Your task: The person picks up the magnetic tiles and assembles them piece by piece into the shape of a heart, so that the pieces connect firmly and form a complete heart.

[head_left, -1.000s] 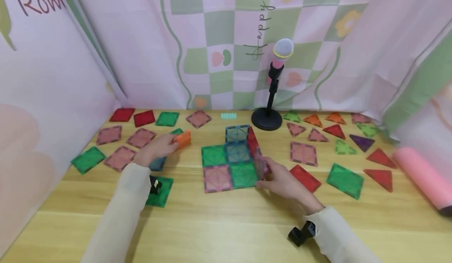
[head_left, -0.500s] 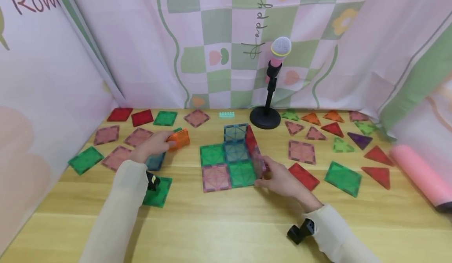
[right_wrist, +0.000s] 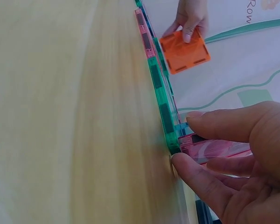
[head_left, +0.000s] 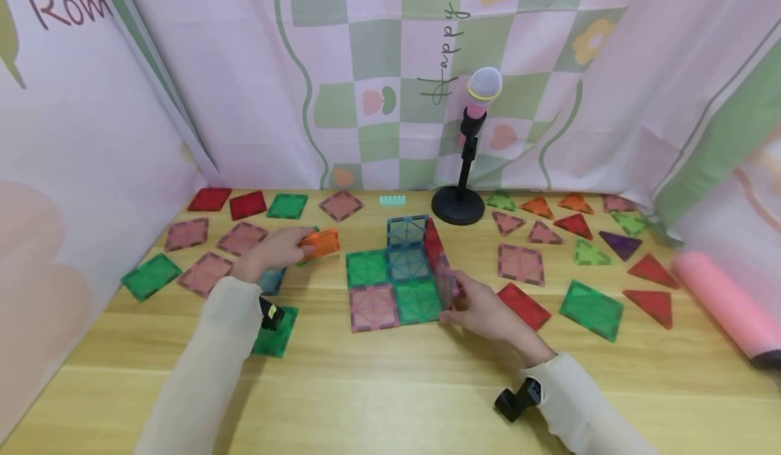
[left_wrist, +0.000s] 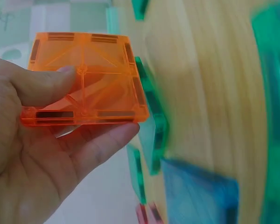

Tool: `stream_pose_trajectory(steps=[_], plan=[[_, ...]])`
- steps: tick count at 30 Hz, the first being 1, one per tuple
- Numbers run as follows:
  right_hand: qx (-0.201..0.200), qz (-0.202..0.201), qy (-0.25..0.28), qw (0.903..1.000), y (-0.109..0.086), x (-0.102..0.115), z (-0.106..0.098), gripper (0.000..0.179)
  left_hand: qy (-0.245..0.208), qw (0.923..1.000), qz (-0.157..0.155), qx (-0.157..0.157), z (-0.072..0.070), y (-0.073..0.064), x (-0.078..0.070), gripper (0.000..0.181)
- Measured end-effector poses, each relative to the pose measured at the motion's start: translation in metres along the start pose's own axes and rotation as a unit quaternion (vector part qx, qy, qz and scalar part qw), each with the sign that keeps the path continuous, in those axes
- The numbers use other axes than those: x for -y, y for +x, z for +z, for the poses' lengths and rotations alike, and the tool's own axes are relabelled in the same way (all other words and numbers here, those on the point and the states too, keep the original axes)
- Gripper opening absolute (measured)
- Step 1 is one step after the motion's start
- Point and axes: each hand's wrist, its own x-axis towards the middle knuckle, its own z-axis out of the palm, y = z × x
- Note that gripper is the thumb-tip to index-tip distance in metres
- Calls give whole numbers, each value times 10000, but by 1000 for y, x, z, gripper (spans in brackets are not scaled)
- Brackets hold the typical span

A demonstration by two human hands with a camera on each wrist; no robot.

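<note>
My left hand (head_left: 274, 255) holds an orange square magnetic tile (left_wrist: 105, 88) up off the table, thumb on its face and fingers beneath. In the middle lies a flat base of a green tile (head_left: 366, 268), a pink tile (head_left: 373, 308), a second green tile (head_left: 418, 301) and a blue tile (head_left: 409, 263). A blue tile (head_left: 407, 230) stands upright at the back of the base, beside a standing red tile (head_left: 435, 241). My right hand (head_left: 485, 309) pinches an upright pink tile (right_wrist: 219, 148) at the base's right edge, its fingertips near the front corner.
Loose square tiles, such as a pink one (head_left: 206, 274) and a green one (head_left: 276, 333), lie at the left. Triangle tiles, including a purple one (head_left: 620, 245), spread at the right. A microphone stand (head_left: 459, 205) stands behind the base. A pink cylinder (head_left: 716, 302) lies far right.
My left hand has shifted the orange tile a little left, then back right toward the base, with its tilt changing. My right hand stays at the upright pink tile.
</note>
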Motion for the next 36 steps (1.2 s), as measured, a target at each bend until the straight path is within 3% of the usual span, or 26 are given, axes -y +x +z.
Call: stream_pose_trajectory(steps=[5, 9, 15, 21, 30, 36], plan=[[-6, -27, -32, 10000, 0, -1, 0, 64, -308, 9995, 73, 28, 2, 10, -19, 15], [-11, -77, -36, 10000, -1, -2, 0, 63, -222, 9995, 202, 85, 8, 24, -30, 15], [-15, -46, -69, 10000, -1, -2, 0, 64, -192, 9977, 628, 153, 20, 46, -39, 12], [-9, -79, -40, 10000, -1, 0, 0, 65, -355, 9965, 732, 175, 27, 56, -41, 10], [-85, -156, -134, 9998, -1, -1, 3, 65, -363, 9987, 267, -237, 32, 60, -40, 25], [-188, -187, -157, 9995, -2, 1, 7, 62, -259, 9984, 167, -473, 37, 66, -39, 21]])
